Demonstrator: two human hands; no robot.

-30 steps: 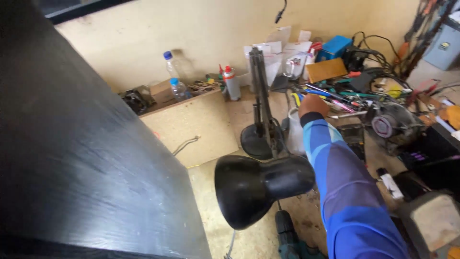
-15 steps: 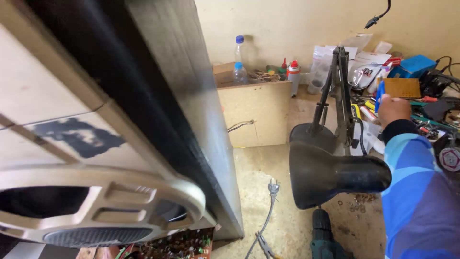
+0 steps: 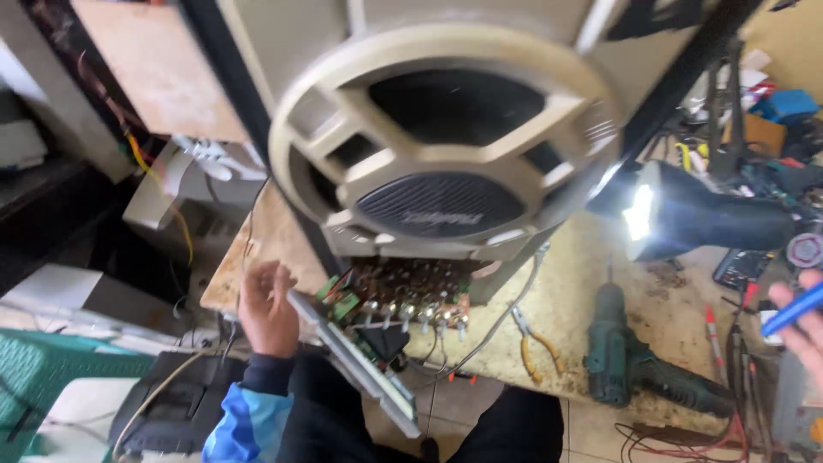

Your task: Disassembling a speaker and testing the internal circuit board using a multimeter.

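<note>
left hand (image 3: 267, 309) raised, grip grasping the grey panel (image 3: 351, 360); right hand (image 3: 799, 324) grasping a blue tool (image 3: 793, 309).

Hanging tilted off the table edge under the speaker basket: long grey control panel (image 3: 356, 360), slanting down to the right, upper end touching the left hand's fingers. Sitting behind it, green-brown circuit board (image 3: 403, 296) with a row of knobs. Showing at right edge: blue tool (image 3: 793, 310), angled upward, lying across fingers.
</note>
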